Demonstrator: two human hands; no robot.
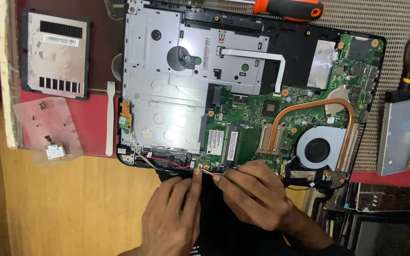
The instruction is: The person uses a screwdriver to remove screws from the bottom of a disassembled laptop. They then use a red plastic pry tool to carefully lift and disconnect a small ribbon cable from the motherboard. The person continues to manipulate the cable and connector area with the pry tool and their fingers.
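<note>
An opened laptop base (167, 71) lies on the table, its green motherboard (247, 128), copper heat pipe (309, 106) and round fan (317, 150) exposed. My left hand (172, 215) and my right hand (255, 192) meet at the near edge of the laptop, over its black lid (224, 227). Both pinch thin red, black and white wires (205, 173) between thumb and fingertips, just below the memory modules (224, 141). More red and black wire (167, 162) runs left along the hinge area.
A black cover panel (55, 54) lies at the far left on a red mat. Below it, a clear bag (48, 130) holds screws and a small card. A white pry tool (110, 118) lies beside the laptop. An orange-handled screwdriver (288, 8) rests at the top; a silver drive (404, 132) sits right.
</note>
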